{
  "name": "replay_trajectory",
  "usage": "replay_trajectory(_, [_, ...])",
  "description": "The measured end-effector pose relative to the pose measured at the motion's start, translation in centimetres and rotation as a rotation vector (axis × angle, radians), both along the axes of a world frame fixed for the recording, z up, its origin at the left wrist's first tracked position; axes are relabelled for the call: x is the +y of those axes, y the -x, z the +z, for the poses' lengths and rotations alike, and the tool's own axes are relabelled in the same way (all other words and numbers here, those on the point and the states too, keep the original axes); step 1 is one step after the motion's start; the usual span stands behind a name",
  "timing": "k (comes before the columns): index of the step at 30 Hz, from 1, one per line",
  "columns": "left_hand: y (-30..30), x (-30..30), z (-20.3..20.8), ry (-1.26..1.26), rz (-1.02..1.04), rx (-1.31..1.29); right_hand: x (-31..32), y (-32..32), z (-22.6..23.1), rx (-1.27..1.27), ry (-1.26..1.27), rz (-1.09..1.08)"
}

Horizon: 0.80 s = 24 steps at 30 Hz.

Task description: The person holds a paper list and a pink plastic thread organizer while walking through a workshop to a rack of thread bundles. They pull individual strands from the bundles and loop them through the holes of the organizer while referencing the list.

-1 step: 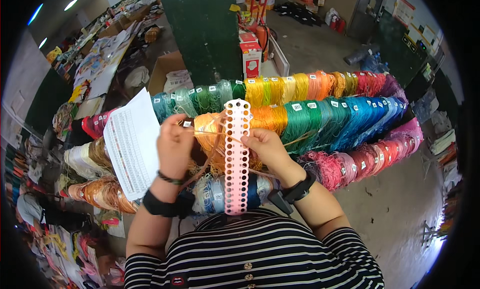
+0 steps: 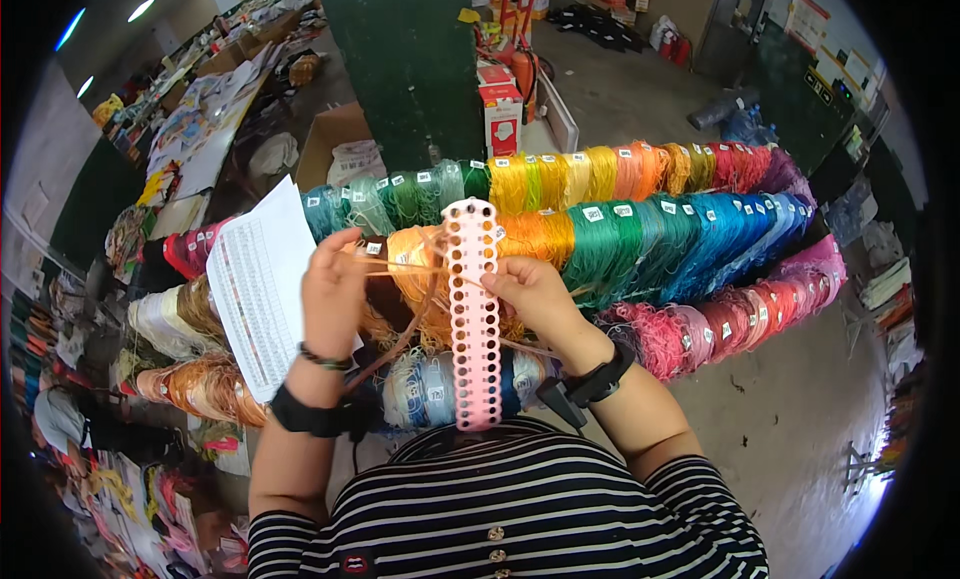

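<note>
A long pink thread card (image 2: 475,354) with round holes along both edges stands lengthwise in front of my chest. My right hand (image 2: 525,287) pinches its right edge, thumb on the card, near the upper part. Tan-orange thread (image 2: 405,266) stretches from the card to my left hand (image 2: 333,284), whose fingers are closed on it. A brownish bundle of strands (image 2: 418,324) hangs from the card's left edge and curves down toward my left wrist. Behind the card are orange thread skeins (image 2: 535,237); green skeins (image 2: 602,244) lie beyond my right hand.
Rows of labelled, coloured skeins surround my hands; pink ones (image 2: 700,334) lie to the right. A printed chart sheet (image 2: 262,289) rests on skeins at left. A green pillar (image 2: 405,74) and a fire extinguisher (image 2: 524,71) stand ahead. A person (image 2: 65,419) is at far left.
My left hand has moved a little to the left with the thread, drawing it out longer. The card's top has tipped slightly left. My right hand stays in nearly the same place.
</note>
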State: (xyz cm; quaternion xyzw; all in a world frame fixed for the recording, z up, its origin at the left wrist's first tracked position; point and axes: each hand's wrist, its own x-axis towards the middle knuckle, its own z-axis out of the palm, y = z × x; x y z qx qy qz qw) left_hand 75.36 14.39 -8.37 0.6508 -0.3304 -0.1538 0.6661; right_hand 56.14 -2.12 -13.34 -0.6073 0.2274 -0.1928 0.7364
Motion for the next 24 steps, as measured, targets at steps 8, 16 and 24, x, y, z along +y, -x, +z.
replay_trajectory(8, [-6.8, 16.7, 3.7, 0.633, -0.109, 0.43, -1.1, 1.0, 0.7, 0.005, 0.21, -0.138])
replay_trajectory(16, [2.4, 24.7, 1.1, -0.72, -0.33, 0.369, -2.9, -0.2, -1.2, 0.088, 0.328, -0.203])
replay_trajectory(24, [1.1, 27.5, -3.2, -0.729, 0.143, 0.179, -3.2, 0.5, -2.3, 0.233, 0.523, -0.198])
